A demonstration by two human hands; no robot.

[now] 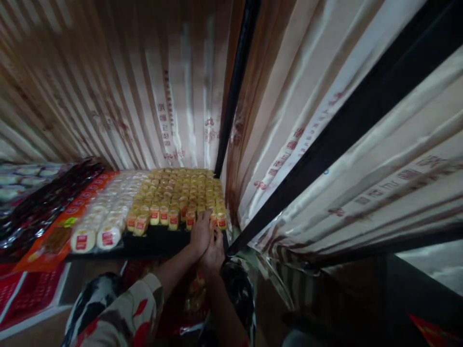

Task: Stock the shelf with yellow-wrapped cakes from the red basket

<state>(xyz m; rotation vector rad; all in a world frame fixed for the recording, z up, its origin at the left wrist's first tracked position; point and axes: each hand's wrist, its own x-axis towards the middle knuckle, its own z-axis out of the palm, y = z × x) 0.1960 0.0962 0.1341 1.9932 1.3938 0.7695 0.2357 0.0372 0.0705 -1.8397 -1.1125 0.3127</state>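
Rows of small yellow packaged cakes (173, 193) with red labels fill the right end of a dark shelf (155, 240). At the front right of these rows, my left hand (201, 236) has its fingers closed at a yellow packaged cake. Right beside it and touching it, my right hand (216, 253) has its fingers bent in at the same spot. Both hands mostly cover what lies between their fingertips. Left of the yellow cakes lie rows of round white packaged cakes (109, 237), also red-labelled.
An orange packet (45, 250) and dark glossy packets (54, 200) lie farther left on the shelf. Pale printed plastic sheeting (181, 111) hangs behind. A black post (237, 86) and a slanting black bar (311, 159) stand at the right. Red packages (34, 291) sit below the shelf.
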